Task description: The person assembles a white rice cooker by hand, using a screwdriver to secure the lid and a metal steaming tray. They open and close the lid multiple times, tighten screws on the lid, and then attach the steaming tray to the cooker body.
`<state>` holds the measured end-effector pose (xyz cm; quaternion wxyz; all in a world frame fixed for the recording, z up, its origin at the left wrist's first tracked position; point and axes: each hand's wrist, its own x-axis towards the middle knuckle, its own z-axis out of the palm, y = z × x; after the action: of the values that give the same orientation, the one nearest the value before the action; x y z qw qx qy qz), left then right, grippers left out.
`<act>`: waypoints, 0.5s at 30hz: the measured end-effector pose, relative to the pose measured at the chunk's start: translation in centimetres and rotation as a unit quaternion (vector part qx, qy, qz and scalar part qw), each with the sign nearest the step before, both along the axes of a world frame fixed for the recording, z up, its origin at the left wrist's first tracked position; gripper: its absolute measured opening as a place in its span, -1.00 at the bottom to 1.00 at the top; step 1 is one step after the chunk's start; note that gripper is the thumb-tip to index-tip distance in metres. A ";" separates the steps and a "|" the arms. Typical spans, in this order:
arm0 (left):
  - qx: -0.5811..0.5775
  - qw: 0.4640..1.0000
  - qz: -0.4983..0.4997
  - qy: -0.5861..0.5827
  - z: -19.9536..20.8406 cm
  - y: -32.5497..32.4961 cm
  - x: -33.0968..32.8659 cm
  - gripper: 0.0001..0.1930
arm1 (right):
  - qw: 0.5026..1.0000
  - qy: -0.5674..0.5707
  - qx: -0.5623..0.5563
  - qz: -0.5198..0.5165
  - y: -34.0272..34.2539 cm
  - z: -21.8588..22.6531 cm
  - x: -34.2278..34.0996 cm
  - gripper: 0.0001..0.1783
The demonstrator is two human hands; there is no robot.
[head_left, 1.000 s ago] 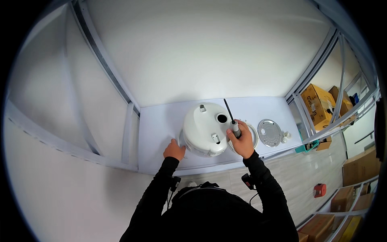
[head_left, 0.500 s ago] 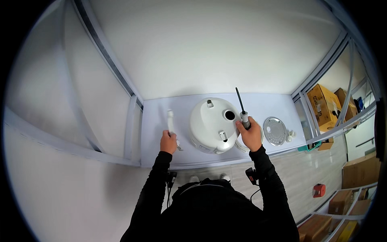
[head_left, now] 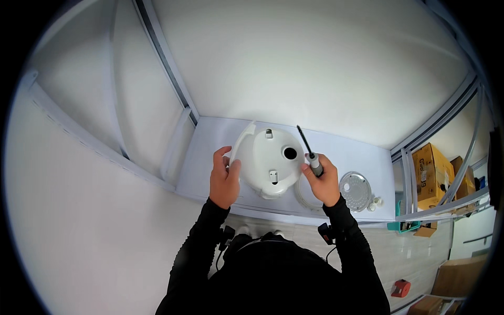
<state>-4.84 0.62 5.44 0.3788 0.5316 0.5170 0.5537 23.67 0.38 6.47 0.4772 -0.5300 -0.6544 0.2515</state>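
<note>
My left hand [head_left: 224,181] is closed on a curved white carrying handle [head_left: 241,143], raised at the left side of a rounded white appliance housing [head_left: 259,163]. The housing has a round dark hole and two bracket-like mounts on its top. Close to its right side, my right hand [head_left: 326,182] grips a screwdriver [head_left: 315,165] by its grey handle. The dark shaft points up and a little left, away from the housing's surface. Under the right hand, a pale ring [head_left: 300,198] lies partly hidden on the table.
A round perforated metal plate [head_left: 355,191] lies on the white table [head_left: 210,131] at the right, with small white parts [head_left: 375,203] beside it. Metal frame posts and a pale wall border the table. Cardboard boxes [head_left: 431,173] and a red object [head_left: 401,288] are farther right.
My left hand has lifted the handle off the table and moved it right, against or close to the housing. The screwdriver has tilted further left. The whole view has turned slightly.
</note>
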 end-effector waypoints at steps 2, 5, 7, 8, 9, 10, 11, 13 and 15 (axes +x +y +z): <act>0.017 1.000 -0.007 0.020 1.0 -0.9 1.7 -0.55 | 0.999 0.027 0.000 0.043 -0.4 0.5 0.8 -0.69; 0.081 0.986 -0.051 0.139 2.4 -2.3 3.7 -0.62 | 0.991 0.072 0.065 0.088 -0.6 0.4 1.7 -0.68; 0.181 0.939 -0.099 0.275 2.9 -2.7 4.5 -0.67 | 0.966 0.230 0.005 0.120 -1.2 0.7 2.5 -0.66; 0.187 0.927 -0.107 0.306 3.0 -3.0 4.8 -0.67 | 0.942 0.306 -0.026 0.136 -1.6 1.0 2.8 -0.65; 0.193 0.914 -0.115 0.338 3.1 -3.2 5.1 -0.66 | 0.942 0.293 -0.032 0.162 -1.7 1.1 3.8 -0.64; 0.201 0.900 -0.122 0.367 3.3 -3.3 5.5 -0.66 | 0.943 0.272 -0.051 0.184 -1.8 1.5 4.6 -0.64; 0.209 0.897 -0.113 0.373 3.5 -3.4 5.8 -0.64 | 0.944 0.250 -0.069 0.206 -2.0 1.9 5.2 -0.64; 0.225 0.892 -0.096 0.381 3.5 -3.4 6.5 -0.62 | 0.959 0.155 -0.078 0.225 -2.4 2.5 6.0 -0.63; 0.249 0.887 -0.092 0.377 3.4 -3.0 6.9 -0.61 | 0.966 0.038 -0.003 0.255 -2.6 3.1 6.1 -0.59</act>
<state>2.02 -2.35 8.80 0.0600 0.8225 0.4144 0.3851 29.80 -2.26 9.61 0.4205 -0.3369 -0.7485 0.3866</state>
